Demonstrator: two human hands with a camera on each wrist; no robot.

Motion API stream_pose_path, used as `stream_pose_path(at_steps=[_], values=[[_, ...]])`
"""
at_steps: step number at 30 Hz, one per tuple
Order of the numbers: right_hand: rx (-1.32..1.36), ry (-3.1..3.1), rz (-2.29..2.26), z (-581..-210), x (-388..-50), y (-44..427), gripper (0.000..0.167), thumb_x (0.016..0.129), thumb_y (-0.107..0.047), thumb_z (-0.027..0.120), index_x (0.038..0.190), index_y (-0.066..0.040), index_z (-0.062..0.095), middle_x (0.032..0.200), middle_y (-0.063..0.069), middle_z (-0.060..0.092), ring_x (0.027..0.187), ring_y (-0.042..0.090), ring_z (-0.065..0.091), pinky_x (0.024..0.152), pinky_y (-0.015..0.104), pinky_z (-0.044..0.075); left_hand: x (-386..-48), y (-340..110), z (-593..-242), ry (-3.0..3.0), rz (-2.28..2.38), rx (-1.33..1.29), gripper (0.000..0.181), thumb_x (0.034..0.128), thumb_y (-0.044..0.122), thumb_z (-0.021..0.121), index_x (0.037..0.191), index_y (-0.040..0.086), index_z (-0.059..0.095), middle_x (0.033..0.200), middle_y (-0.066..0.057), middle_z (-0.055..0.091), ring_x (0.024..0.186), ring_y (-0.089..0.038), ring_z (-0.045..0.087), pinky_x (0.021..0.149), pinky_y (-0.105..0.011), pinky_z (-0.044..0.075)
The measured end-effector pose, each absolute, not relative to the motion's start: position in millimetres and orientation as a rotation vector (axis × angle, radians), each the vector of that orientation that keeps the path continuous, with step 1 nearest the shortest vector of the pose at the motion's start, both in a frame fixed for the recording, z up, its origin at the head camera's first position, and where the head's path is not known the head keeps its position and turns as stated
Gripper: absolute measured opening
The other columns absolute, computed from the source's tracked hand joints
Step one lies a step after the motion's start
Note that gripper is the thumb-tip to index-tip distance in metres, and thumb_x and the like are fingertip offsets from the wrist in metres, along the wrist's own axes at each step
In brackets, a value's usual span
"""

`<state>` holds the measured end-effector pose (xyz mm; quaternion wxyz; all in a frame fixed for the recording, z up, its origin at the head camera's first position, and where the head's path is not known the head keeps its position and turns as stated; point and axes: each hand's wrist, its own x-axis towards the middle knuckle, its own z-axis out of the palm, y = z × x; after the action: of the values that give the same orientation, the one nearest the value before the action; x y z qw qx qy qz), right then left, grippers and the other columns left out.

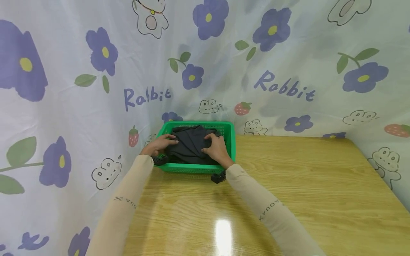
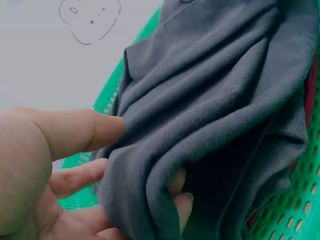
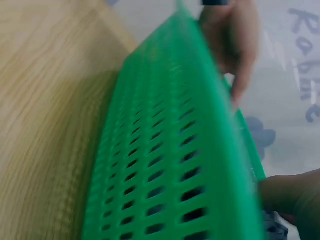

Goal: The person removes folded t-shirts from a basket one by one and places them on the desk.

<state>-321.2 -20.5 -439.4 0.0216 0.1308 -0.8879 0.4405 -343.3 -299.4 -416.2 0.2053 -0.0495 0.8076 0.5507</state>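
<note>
Dark cloth point(image 1: 189, 144) lies bunched in the green basket point(image 1: 192, 166) at the far left corner of the table point(image 1: 288, 185). The left hand point(image 1: 159, 144) has its grip curled round a fold; whether the right hand point(image 1: 219, 150) grips any cannot be told. Even support should limit snagging.

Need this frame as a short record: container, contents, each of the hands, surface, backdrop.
container: green basket with slotted walls
contents: rumpled dark cloth; a strip of something red beside it
left hand: fingers hooked round a fold of the dark cloth
right hand: at the dark cloth's right part, grip unclear
surface: wooden table
backdrop: white curtain printed with purple flowers, rabbits, strawberries
</note>
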Motion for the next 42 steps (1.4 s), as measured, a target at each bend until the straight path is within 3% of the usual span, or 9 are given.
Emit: stream_pose_path(at_steps=[6,10,15,18,23,28,34,37,42], values=[[0.422,-2.783,1.496,-440.5,-326.3,-15.7,0.054,0.090,-0.018,0.083,0.138,-0.013,0.059,0.142,0.017,0.056,0.124,0.036,0.057,0.095,0.050,0.051,-342.8,-300.5,-414.1,2.280,1.510,-0.129,0.062,0.1073,0.020,0.058,0.161,0.007,0.029,0.159,-0.026,0.029,0.131,-0.039,0.051,0.098,-0.042,0.050],[0.492,-2.785,1.445,-439.7,-325.1,-17.2,0.051,0.091,-0.018,0.082,0.136,-0.011,0.060,0.142,0.015,0.058,0.127,0.036,0.056,0.098,0.050,0.050,-340.5,-297.9,-410.2,2.366,1.370,-0.137,0.062,0.1072,0.025,0.058,0.160,0.007,0.031,0.165,-0.026,0.018,0.145,-0.044,0.035,0.106,-0.049,0.043],[0.502,-2.816,1.393,-439.1,-323.7,-18.5,0.050,0.090,-0.017,0.083,0.134,-0.011,0.061,0.137,0.015,0.061,0.118,0.035,0.061,0.090,0.047,0.053,-338.6,-297.7,-411.9,2.393,1.235,-0.146,0.066,0.1076,0.030,0.055,0.161,0.005,0.025,0.167,-0.027,0.006,0.153,-0.047,0.014,0.117,-0.059,0.030],[0.508,-2.868,1.374,-439.2,-322.4,-19.2,0.051,0.090,-0.019,0.083,0.135,-0.012,0.060,0.137,0.016,0.061,0.115,0.035,0.062,0.086,0.045,0.054,-338.5,-301.1,-414.6,2.391,1.189,-0.149,0.069,0.1075,0.033,0.055,0.162,0.005,0.023,0.167,-0.028,0.006,0.153,-0.047,0.014,0.117,-0.060,0.028],[0.522,-2.947,1.412,-438.5,-319.5,-21.4,0.063,0.090,-0.020,0.083,0.144,-0.012,0.053,0.145,0.020,0.055,0.126,0.038,0.057,0.097,0.049,0.051,-338.0,-303.7,-416.8,2.406,1.178,-0.121,0.071,0.1064,0.035,0.058,0.162,0.007,0.025,0.166,-0.029,0.009,0.151,-0.047,0.017,0.116,-0.060,0.030],[0.535,-2.915,1.508,-441.0,-321.8,-19.4,0.070,0.090,-0.018,0.084,0.150,-0.013,0.048,0.148,0.021,0.051,0.129,0.040,0.055,0.098,0.052,0.050,-341.2,-303.4,-420.3,2.289,1.398,-0.094,0.067,0.1075,0.023,0.058,0.162,0.007,0.023,0.164,-0.029,0.017,0.142,-0.046,0.037,0.109,-0.052,0.042],[0.529,-2.815,1.674,-444.7,-332.5,-6.5,0.059,0.092,-0.010,0.079,0.145,-0.015,0.055,0.154,0.016,0.047,0.125,0.037,0.055,0.089,0.047,0.051,-344.4,-296.8,-415.5,2.209,1.629,-0.098,0.063,0.1061,0.015,0.061,0.161,0.007,0.030,0.160,-0.026,0.027,0.118,-0.030,0.059,0.093,-0.035,0.053],[0.449,-2.762,1.817,-441.7,-337.3,1.2,0.052,0.094,-0.011,0.077,0.142,-0.017,0.059,0.154,0.014,0.045,0.126,0.035,0.054,0.093,0.048,0.050,-344.6,-294.7,-410.8,2.204,1.680,-0.117,0.062,0.1058,0.016,0.061,0.160,0.007,0.033,0.156,-0.026,0.033,0.110,-0.027,0.062,0.089,-0.032,0.054],[0.339,-2.659,2.017,-432.0,-344.2,10.5,0.044,0.096,-0.013,0.074,0.139,-0.016,0.062,0.154,0.012,0.044,0.138,0.033,0.046,0.107,0.051,0.045,-345.2,-295.7,-409.1,2.342,1.497,-0.111,0.062,0.1056,0.021,0.062,0.159,0.005,0.034,0.157,-0.027,0.033,0.113,-0.029,0.060,0.085,-0.032,0.053]])
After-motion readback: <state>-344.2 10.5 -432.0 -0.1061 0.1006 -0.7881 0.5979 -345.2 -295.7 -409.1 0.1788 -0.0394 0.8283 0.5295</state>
